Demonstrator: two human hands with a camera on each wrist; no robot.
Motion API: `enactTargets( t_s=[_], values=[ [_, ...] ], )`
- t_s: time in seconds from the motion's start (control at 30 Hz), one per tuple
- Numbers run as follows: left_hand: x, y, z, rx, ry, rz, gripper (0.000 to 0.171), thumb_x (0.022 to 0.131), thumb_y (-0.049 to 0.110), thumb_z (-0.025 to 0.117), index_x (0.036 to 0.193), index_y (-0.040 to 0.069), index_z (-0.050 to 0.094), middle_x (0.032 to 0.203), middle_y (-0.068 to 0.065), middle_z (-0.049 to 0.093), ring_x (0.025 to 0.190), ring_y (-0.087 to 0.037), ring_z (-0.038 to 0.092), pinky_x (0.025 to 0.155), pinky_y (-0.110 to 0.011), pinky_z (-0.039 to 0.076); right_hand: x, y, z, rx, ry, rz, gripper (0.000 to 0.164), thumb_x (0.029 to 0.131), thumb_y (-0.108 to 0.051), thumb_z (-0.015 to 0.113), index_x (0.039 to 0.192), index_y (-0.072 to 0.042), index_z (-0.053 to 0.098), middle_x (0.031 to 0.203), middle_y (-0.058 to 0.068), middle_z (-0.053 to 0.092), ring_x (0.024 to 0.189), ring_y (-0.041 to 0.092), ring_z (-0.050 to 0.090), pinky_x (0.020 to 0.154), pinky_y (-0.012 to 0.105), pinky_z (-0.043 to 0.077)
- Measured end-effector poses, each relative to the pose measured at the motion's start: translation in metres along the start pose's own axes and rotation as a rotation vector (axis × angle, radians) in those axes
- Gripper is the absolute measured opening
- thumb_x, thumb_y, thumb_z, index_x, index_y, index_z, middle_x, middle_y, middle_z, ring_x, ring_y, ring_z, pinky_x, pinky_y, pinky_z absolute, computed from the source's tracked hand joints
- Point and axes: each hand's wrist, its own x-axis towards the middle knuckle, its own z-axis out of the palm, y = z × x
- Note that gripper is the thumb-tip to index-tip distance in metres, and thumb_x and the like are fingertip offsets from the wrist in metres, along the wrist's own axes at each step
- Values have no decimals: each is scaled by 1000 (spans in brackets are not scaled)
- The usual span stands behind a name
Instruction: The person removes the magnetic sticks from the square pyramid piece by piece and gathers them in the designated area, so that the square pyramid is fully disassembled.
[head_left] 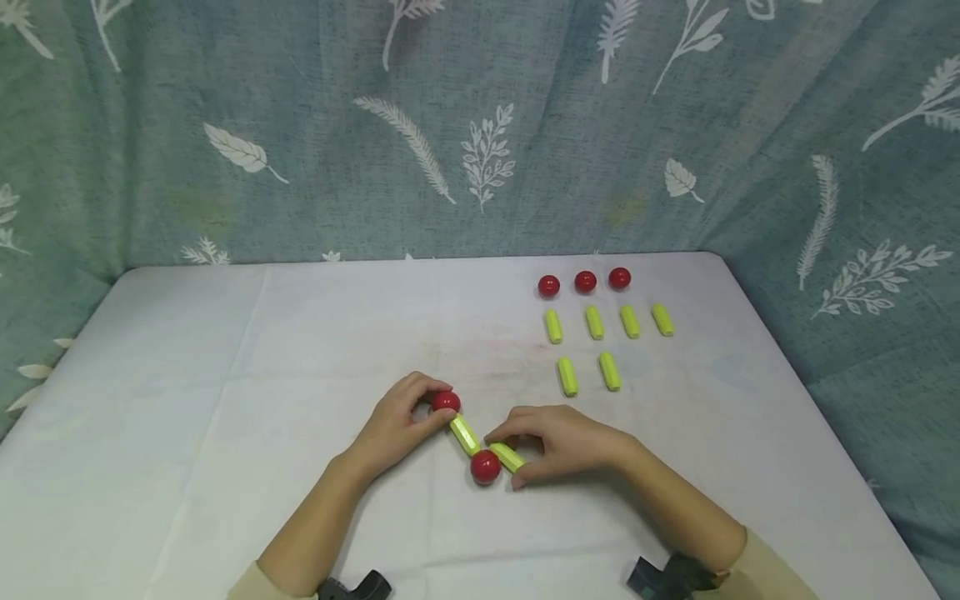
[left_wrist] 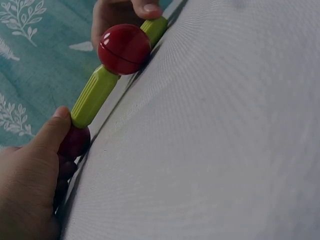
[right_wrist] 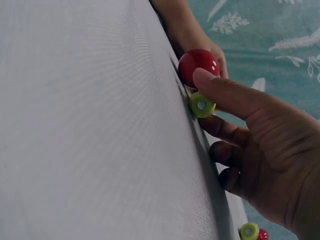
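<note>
balls: 5 glossy red spheres, 2 at the hands, 3 beyond right hand (head_left: 573, 442) | rods: 8 ribbed lime-green sticks (head_left: 464, 434), 2 joined, 6 loose | left hand (head_left: 397, 425) pinches end ball (head_left: 446, 402) | right hand pinches second rod (head_left: 507, 457) beside middle ball (head_left: 485, 467) | bench (head_left: 225, 375): white cloth

right hand (right_wrist: 265, 150) pinching green stick (right_wrist: 201, 105), red ball (right_wrist: 196, 65)

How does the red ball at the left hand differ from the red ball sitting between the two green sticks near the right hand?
The far red ball is gripped by the left hand, partly covered by its fingers; the near red ball lies fully exposed, with the right hand holding the stick beside it. The far red ball meets one green stick; the near red ball joins that stick and the second green stick. Both are glossy red and look alike in size.
</note>
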Motion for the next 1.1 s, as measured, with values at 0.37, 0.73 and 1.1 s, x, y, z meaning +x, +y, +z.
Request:
enactTargets(
  t_s=[0.37,0.73,1.1],
  values=[
    [-1,1,-1,-3,7,6,29,84,30,72,108,18,63,102,11,59,98,-7,53,89,-30,44,1,-2,0,-2,4,106,55,67,-35,85,116,-26,61,94,-18,57,83,5,50,72,20,45],
    [-1,1,-1,7,15,14,30,83,30,72,108,18,63,103,11,60,99,-7,53,89,-29,44,-11,7,-10,112,138,142,56,64,-34,88,110,-22,60,79,-4,55,62,6,47,59,20,43],
    [-1,1,-1,-1,0,1,30,84,31,72,109,18,62,103,11,59,98,-7,52,90,-30,45,-41,21,-28,180,310,151,58,66,-25,87,115,-14,59,76,-2,56,66,11,53,62,23,45]
  ],
)
